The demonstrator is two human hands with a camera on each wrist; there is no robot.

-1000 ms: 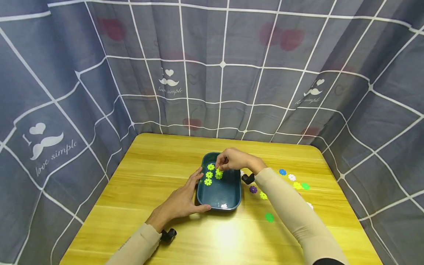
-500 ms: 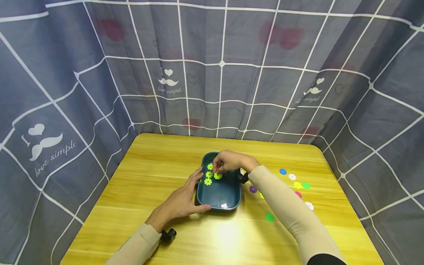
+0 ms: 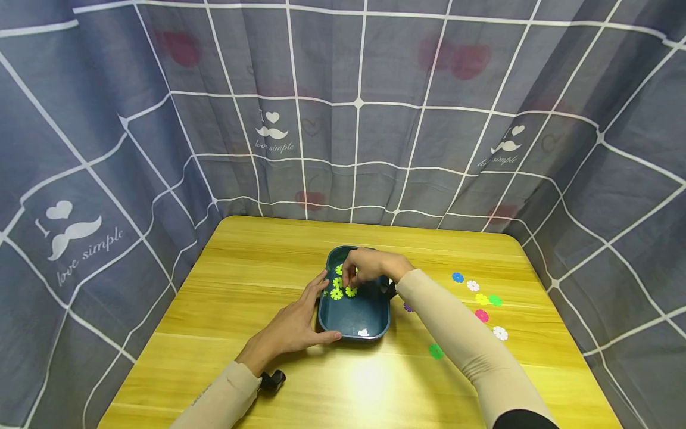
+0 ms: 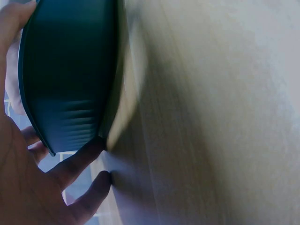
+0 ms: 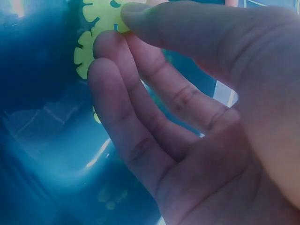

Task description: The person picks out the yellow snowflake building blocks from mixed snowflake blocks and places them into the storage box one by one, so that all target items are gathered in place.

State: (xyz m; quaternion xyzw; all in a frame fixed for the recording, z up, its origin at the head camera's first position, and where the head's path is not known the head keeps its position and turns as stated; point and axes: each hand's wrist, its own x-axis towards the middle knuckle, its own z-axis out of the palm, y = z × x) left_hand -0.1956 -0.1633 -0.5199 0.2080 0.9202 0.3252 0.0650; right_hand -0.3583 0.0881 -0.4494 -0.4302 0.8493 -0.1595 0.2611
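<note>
Right hand (image 3: 368, 266): shifted slightly toward left hand (image 3: 292, 326) since earlier.
Flower disc (image 3: 351, 292): pinched at right fingertips, inside tray (image 3: 356, 316); judged light, stiff; best taken by edge.
Left fingers: spread, laid against tray.

Yellow-green flower pieces (image 3: 336, 294) in a dark teal tray (image 3: 354, 319) — yellow wood-grained table (image 3: 257, 256) — grey-blue curtain (image 3: 332, 65), white grid.

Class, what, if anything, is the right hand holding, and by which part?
The right hand appears to pinch a yellow flower by its edge.
</note>
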